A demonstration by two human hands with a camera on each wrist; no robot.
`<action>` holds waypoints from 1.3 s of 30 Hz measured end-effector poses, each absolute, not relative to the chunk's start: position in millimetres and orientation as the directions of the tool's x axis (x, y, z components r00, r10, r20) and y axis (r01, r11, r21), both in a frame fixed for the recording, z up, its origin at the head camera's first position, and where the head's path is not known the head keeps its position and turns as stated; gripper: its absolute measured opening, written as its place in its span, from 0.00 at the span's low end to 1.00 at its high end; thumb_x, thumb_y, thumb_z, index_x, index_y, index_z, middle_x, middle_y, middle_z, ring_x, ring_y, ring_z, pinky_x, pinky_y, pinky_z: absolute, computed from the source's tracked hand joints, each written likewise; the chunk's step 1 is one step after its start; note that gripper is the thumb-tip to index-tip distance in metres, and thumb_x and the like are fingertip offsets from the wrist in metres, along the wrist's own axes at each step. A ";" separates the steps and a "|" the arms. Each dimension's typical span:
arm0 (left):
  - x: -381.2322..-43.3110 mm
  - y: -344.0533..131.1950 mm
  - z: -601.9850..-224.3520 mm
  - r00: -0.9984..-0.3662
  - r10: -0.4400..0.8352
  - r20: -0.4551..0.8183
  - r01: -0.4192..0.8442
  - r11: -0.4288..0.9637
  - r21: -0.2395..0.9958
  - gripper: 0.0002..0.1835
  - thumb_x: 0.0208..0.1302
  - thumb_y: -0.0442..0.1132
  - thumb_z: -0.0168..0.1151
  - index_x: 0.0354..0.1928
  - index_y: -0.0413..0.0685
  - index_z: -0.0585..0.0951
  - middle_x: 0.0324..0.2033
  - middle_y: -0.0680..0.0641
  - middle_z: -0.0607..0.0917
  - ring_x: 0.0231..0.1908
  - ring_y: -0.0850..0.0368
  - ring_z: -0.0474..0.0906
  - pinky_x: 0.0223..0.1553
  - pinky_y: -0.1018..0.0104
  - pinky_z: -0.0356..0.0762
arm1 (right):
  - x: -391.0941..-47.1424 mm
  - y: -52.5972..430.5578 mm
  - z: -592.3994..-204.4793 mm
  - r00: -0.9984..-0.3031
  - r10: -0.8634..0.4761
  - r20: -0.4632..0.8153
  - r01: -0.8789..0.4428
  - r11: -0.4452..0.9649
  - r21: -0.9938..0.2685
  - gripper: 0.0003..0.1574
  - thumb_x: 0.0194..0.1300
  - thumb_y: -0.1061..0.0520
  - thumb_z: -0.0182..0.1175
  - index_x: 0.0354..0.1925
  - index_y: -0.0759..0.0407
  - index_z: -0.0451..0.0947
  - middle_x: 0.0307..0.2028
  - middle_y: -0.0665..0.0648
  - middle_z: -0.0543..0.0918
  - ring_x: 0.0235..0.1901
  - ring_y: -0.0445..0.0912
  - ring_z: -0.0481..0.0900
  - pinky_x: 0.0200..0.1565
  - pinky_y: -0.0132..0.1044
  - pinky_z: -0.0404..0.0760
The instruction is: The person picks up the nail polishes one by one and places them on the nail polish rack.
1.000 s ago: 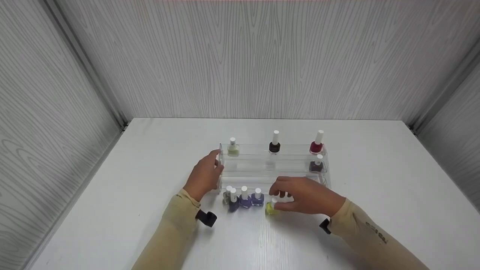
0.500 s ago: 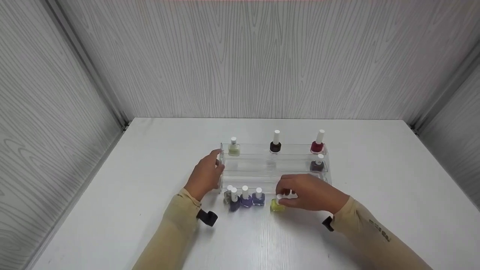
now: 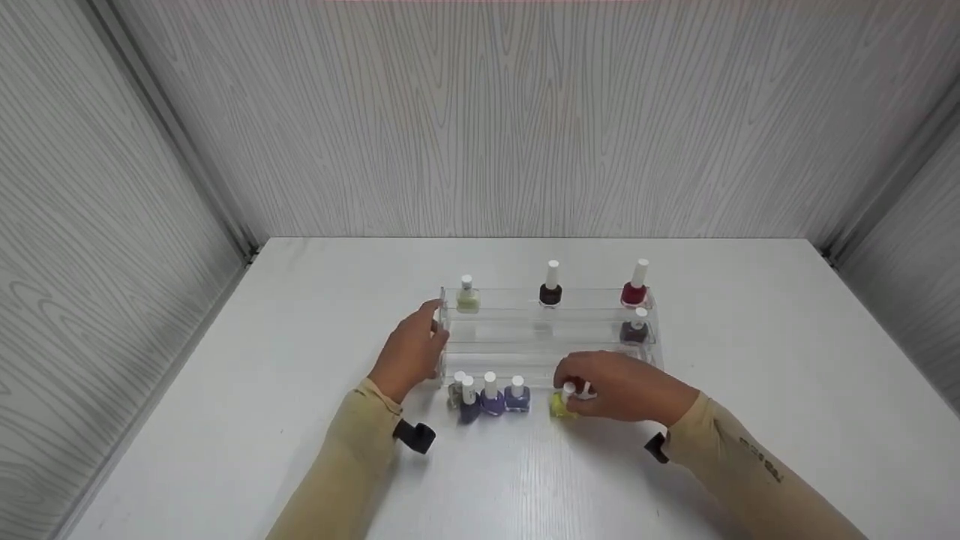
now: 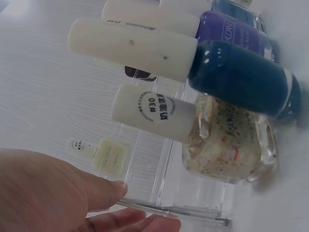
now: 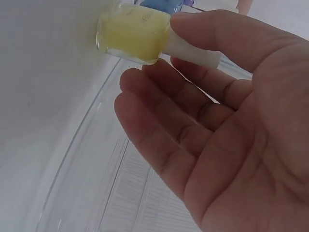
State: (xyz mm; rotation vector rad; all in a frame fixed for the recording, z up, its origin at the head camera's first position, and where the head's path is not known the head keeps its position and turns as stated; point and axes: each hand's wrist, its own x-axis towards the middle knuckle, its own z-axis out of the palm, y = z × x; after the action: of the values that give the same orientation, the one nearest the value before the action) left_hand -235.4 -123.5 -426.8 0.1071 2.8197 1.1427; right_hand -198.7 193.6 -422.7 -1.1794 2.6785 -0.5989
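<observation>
A clear acrylic tiered rack stands on the table. My left hand grips its left end, thumb on one side of the end panel and fingers on the other. Low in front of the rack, my right hand pinches a yellow nail polish bottle by its white cap, between thumb and fingers. The right wrist view shows the yellow bottle close over the table surface. Left of it, a blue bottle, a purple bottle, a dark blue bottle and a glitter bottle stand clustered.
On the rack's top tier are a pale yellow-green bottle, a dark brown one and a red one. A dark grey bottle sits at the right of the tier below. A wood-grain panel rises behind the table.
My right hand has moved slightly right, and the yellow nail polish bottle has shifted right with it along the rack's front. My left hand stays on the rack's end.
</observation>
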 end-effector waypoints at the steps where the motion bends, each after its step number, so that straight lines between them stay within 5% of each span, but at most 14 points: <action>1: -235.4 -123.4 -426.7 -0.993 0.103 -0.063 0.030 0.715 0.698 0.31 0.80 0.39 0.53 0.80 0.46 0.60 0.56 0.41 0.81 0.37 0.52 0.83 0.30 0.63 0.86 | -198.7 193.3 -423.2 -0.674 -0.738 0.020 -0.674 0.604 -0.425 0.09 0.66 0.62 0.68 0.44 0.54 0.84 0.38 0.46 0.84 0.37 0.39 0.80 0.41 0.36 0.84; 14: -235.5 -123.4 -428.1 -0.994 0.110 -0.013 0.077 0.769 0.634 0.30 0.80 0.40 0.53 0.79 0.43 0.62 0.56 0.40 0.82 0.45 0.50 0.80 0.46 0.53 0.81 | -197.8 192.2 -426.3 -0.684 -0.729 -0.013 -0.658 0.625 -0.420 0.08 0.67 0.64 0.66 0.41 0.53 0.82 0.34 0.46 0.80 0.34 0.39 0.76 0.39 0.35 0.82; 23: -236.6 -124.1 -427.9 -0.992 0.113 -0.052 0.051 0.752 0.657 0.31 0.80 0.40 0.54 0.79 0.45 0.60 0.57 0.41 0.82 0.30 0.56 0.81 0.29 0.62 0.81 | -196.9 192.7 -425.4 -0.688 -0.726 -0.006 -0.658 0.627 -0.416 0.09 0.65 0.66 0.66 0.39 0.52 0.80 0.32 0.45 0.78 0.32 0.39 0.74 0.36 0.35 0.80; 39: -237.2 -123.0 -426.9 -0.991 0.094 -0.098 0.004 0.744 0.668 0.31 0.80 0.40 0.53 0.80 0.48 0.59 0.59 0.41 0.80 0.39 0.51 0.84 0.29 0.64 0.85 | -197.4 197.6 -423.9 -0.700 -0.712 -0.060 -0.618 0.646 -0.448 0.13 0.58 0.69 0.66 0.38 0.54 0.78 0.32 0.45 0.77 0.33 0.40 0.73 0.37 0.34 0.78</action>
State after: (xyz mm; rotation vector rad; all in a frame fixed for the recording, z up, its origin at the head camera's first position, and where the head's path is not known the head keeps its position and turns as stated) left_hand -237.2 -123.0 -426.9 0.0793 2.8155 1.0789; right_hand -197.4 197.6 -423.9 -1.0826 2.6354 -0.5892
